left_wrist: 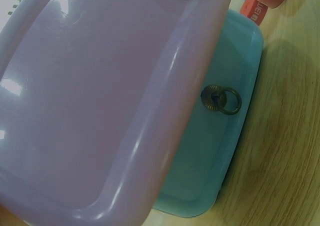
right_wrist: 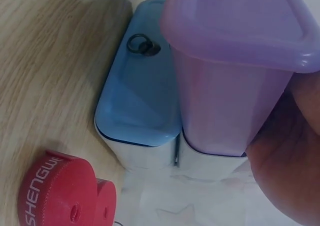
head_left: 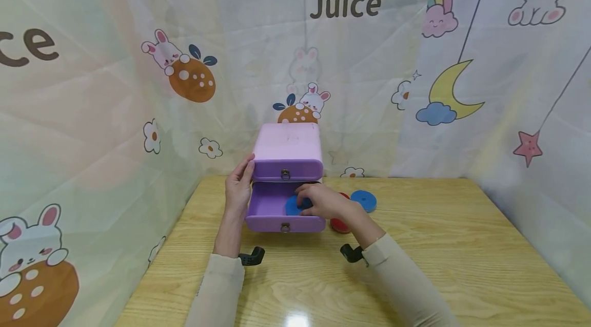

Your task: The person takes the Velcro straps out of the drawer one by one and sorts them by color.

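A small drawer cabinet [head_left: 288,142] with a pink top stands at the table's back, its purple middle drawer [head_left: 304,224] pulled out. Against the cabinet's upper left side rests my left hand [head_left: 237,188], fingers along the side near the front edge. My right hand [head_left: 323,201] reaches into the drawer from the right, thumb and fingers bent around a blue roll partly hidden by them. Another blue roll [head_left: 292,207] shows just left of the fingertips. In the right wrist view, part of that hand [right_wrist: 285,151] appears behind the drawer's wall.
Below the pulled-out drawer is a shut blue drawer [right_wrist: 140,91] with a ring pull [left_wrist: 220,99]. Red rolls of lettered strap [right_wrist: 60,191] lie right of the cabinet, with a blue roll [head_left: 363,200] beside them. A printed cloth [head_left: 249,60] hangs behind the wooden table [head_left: 438,245].
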A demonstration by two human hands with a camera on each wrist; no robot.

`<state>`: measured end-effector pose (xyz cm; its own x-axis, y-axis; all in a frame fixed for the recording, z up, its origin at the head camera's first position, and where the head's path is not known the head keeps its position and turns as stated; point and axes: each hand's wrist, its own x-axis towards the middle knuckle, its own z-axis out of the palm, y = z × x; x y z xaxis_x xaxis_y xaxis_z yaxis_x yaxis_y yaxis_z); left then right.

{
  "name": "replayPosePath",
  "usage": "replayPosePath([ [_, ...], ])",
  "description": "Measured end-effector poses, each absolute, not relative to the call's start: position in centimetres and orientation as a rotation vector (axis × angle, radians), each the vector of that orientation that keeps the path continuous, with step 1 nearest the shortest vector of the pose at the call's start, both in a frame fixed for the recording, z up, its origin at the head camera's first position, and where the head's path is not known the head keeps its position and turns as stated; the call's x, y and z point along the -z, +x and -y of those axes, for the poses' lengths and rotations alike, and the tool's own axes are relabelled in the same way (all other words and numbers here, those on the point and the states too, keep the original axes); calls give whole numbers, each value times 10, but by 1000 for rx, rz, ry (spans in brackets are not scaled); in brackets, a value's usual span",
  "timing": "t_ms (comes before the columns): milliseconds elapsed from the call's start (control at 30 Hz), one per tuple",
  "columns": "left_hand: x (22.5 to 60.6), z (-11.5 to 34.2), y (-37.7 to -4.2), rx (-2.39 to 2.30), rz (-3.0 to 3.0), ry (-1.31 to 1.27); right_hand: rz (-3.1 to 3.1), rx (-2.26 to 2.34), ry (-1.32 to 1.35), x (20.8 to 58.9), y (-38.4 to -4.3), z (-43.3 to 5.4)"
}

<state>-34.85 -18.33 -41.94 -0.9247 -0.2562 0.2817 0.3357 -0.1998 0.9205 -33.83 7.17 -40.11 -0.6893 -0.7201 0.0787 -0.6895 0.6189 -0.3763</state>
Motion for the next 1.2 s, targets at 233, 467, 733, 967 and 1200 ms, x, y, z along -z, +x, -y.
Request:
replayPosePath([
  [233, 421, 184, -349, 2165, 1700, -98, -2723, 567, -1231, 399, -337, -71],
  [467, 421, 184, -349, 2163, 1712, -93, -2720, 511, -1238, 396, -337, -70],
  [733, 420, 184, -349, 2161, 1694, -105, -2755, 458, -1206, 396, -337, -69],
  [967, 419, 183, -349, 2164, 1696, -100, -2749, 667, -1154, 402, -338, -74],
  [1200, 419, 183, -350, 2175, 1684, -96, -2688, 859, -1194, 407, -339, -81],
])
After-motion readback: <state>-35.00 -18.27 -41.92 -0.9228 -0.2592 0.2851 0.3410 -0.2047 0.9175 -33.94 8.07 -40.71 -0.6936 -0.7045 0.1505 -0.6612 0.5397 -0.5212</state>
